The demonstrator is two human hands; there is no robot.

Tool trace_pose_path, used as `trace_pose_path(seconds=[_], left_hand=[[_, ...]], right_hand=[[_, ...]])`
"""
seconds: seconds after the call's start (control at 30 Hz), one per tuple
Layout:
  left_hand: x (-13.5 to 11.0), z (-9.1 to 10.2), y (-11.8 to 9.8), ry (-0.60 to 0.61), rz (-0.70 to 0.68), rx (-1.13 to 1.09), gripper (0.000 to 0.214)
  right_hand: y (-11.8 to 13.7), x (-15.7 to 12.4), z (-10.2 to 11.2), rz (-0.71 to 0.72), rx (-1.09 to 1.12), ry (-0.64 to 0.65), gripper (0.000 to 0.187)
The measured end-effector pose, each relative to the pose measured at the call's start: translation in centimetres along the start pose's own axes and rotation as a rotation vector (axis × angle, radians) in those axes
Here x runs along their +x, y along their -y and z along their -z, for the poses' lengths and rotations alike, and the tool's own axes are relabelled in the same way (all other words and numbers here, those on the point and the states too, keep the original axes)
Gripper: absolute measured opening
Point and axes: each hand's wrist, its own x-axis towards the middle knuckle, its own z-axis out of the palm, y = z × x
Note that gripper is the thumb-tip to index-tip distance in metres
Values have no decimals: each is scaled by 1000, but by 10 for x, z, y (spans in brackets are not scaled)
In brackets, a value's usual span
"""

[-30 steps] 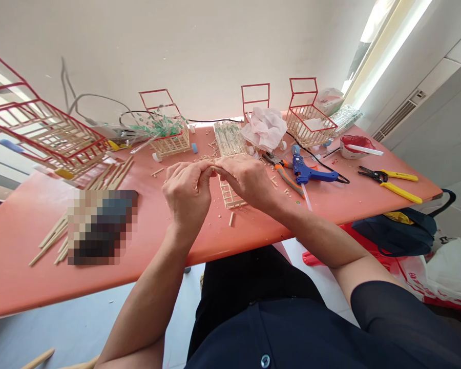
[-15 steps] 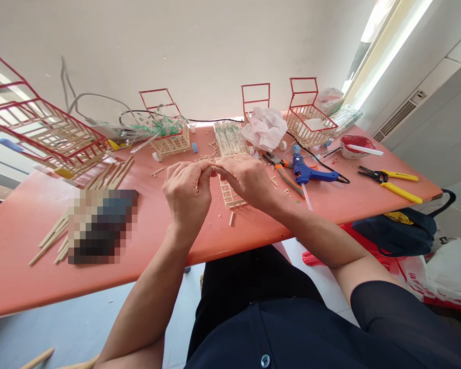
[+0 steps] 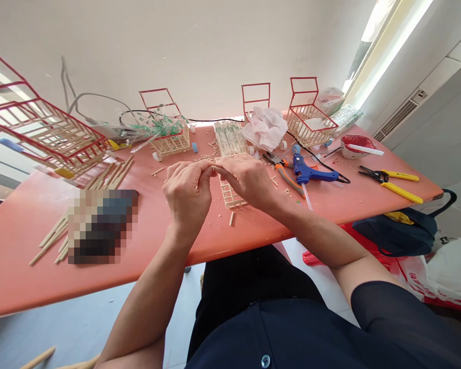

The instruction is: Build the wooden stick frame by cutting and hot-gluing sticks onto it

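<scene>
My left hand (image 3: 188,192) and my right hand (image 3: 243,177) meet above the middle of the table, their fingers curled and pressed together. Whatever lies between the fingertips is hidden by the knuckles. Partly beneath my right hand is a small lattice of glued wooden sticks (image 3: 232,199). One short stick piece (image 3: 231,219) rests just in front of that lattice. Behind the hands lies a clear plastic pack (image 3: 230,137), with wood scraps scattered beside it.
Little stick carts with red rims, one large (image 3: 48,130) at left and one (image 3: 311,120) at back right, stand on the orange table (image 3: 157,266). Orange-handled pliers (image 3: 290,179), a blue glue gun (image 3: 311,171), yellow-handled wire strippers (image 3: 392,183) and a red-stained cup (image 3: 355,146) lie right. Loose sticks (image 3: 54,233) lie left.
</scene>
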Motion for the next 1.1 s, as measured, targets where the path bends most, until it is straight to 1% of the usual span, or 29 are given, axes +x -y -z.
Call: trace_pose_path(seconds=[0.2, 0.37, 0.57, 0.93, 1.1], left_hand=[[0, -1, 0, -8, -7, 18, 22], [0, -1, 0, -31, -38, -13, 22], [-1, -1, 1, -19, -29, 14, 23], [-1, -3, 4, -66, -94, -14, 21], [0, -3, 5, -45, -83, 5, 22]], right_hand=[[0, 0, 0, -11, 4, 0, 48], [1, 0, 1, -4, -16, 3, 46], [1, 1, 1, -3, -27, -5, 50], [2, 0, 2, -33, -53, 35, 46], [1, 0, 0, -9, -44, 21, 41]])
